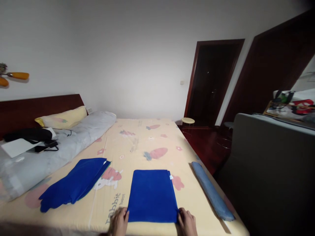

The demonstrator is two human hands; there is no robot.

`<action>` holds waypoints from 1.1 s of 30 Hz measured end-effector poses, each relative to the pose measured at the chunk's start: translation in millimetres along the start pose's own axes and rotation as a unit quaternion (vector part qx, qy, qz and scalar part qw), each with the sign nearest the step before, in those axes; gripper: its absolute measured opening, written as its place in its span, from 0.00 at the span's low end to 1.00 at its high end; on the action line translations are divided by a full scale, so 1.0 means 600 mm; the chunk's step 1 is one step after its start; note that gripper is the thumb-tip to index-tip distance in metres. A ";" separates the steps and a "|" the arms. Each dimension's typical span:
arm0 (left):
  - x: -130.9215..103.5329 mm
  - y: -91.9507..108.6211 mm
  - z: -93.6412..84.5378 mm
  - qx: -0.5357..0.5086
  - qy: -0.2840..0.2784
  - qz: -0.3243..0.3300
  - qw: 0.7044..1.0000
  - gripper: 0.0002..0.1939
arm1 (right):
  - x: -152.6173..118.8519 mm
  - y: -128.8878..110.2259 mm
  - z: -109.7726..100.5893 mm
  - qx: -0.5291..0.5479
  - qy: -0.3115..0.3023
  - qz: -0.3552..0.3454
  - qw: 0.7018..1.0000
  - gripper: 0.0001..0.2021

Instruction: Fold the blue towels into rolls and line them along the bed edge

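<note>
A folded dark blue towel [152, 195] lies flat on the pale yellow bed sheet [137, 144] right in front of me. My left hand [119, 221] pinches its near left corner. My right hand [187, 221] pinches its near right corner. A small white tag shows at the towel's far right corner. To the left, a loose stack of blue cloths [73, 183] lies spread on the sheet. A rolled grey-blue towel [211, 191] rests along the bed's right edge.
A rolled grey quilt [49, 154] and a yellow pillow [62, 118] lie at the bed's left, with a black bag [28, 134] and papers on top. A grey cabinet [270, 164] stands at the right. A small round stool [187, 121] sits near a dark doorway [211, 82].
</note>
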State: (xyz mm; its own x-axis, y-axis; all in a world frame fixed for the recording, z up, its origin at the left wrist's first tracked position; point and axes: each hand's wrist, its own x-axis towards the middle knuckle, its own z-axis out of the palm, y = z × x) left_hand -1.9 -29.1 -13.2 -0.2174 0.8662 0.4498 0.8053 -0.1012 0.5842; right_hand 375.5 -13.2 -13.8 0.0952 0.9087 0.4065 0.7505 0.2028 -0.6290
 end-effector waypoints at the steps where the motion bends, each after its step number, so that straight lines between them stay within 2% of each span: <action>1: -0.006 0.002 0.003 0.049 -0.007 0.002 0.999 0.16 | -0.006 0.006 0.008 -0.031 0.008 -0.017 0.999 0.16; 4: -0.021 0.017 0.010 0.156 -0.024 -0.027 0.987 0.15 | -0.019 0.018 0.027 -0.109 0.032 -0.050 0.992 0.13; 8: -0.022 0.046 0.003 0.226 -0.018 -0.046 0.973 0.17 | -0.028 0.037 0.038 -0.168 0.076 -0.092 0.979 0.15; 10: -0.017 0.059 -0.006 0.231 -0.044 -0.034 0.971 0.18 | -0.035 0.055 0.038 -0.175 0.059 -0.137 0.973 0.17; 12: -0.011 0.068 -0.014 0.226 -0.084 -0.035 0.970 0.21 | -0.043 0.070 0.035 -0.178 0.016 -0.175 0.968 0.19; 14: -0.009 0.078 -0.015 0.228 -0.103 -0.062 0.966 0.21 | -0.049 0.071 0.032 -0.187 -0.013 -0.172 0.967 0.21; 16: -0.012 0.092 -0.005 0.222 -0.102 -0.077 0.967 0.20 | -0.050 0.048 0.031 -0.192 -0.007 -0.139 0.972 0.20; 18: -0.022 0.114 0.019 0.186 -0.109 -0.039 0.976 0.20 | -0.044 0.000 0.036 -0.167 -0.004 -0.129 0.977 0.18; 21: -0.046 0.153 0.068 0.106 -0.166 0.062 0.978 0.21 | -0.034 -0.093 0.055 -0.081 -0.070 -0.166 0.980 0.17; 23: -0.060 0.167 0.096 0.082 -0.204 0.096 0.971 0.21 | -0.032 -0.140 0.070 -0.049 -0.124 -0.164 0.977 0.16; 25: -0.066 0.161 0.108 0.081 -0.223 0.103 0.966 0.21 | -0.032 -0.158 0.078 -0.046 -0.165 -0.154 0.973 0.15; 27: -0.066 0.135 0.099 0.092 -0.218 0.102 0.966 0.22 | -0.035 -0.142 0.074 -0.052 -0.185 -0.153 0.969 0.16; 29: -0.062 0.095 0.073 0.113 -0.199 0.092 0.969 0.23 | -0.036 -0.104 0.058 -0.062 -0.182 -0.151 0.970 0.18; 33: -0.051 0.023 0.000 0.163 -0.173 0.064 0.969 0.24 | -0.042 -0.007 0.013 -0.082 -0.155 -0.131 0.976 0.19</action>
State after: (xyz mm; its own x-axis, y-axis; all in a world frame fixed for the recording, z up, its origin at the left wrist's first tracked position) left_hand 16.1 -56.7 -18.7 0.0473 0.9749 0.2176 0.9575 -0.1063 0.2682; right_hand 364.9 -34.1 -26.3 -0.2969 0.9057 0.3027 0.8199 0.4043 -0.4053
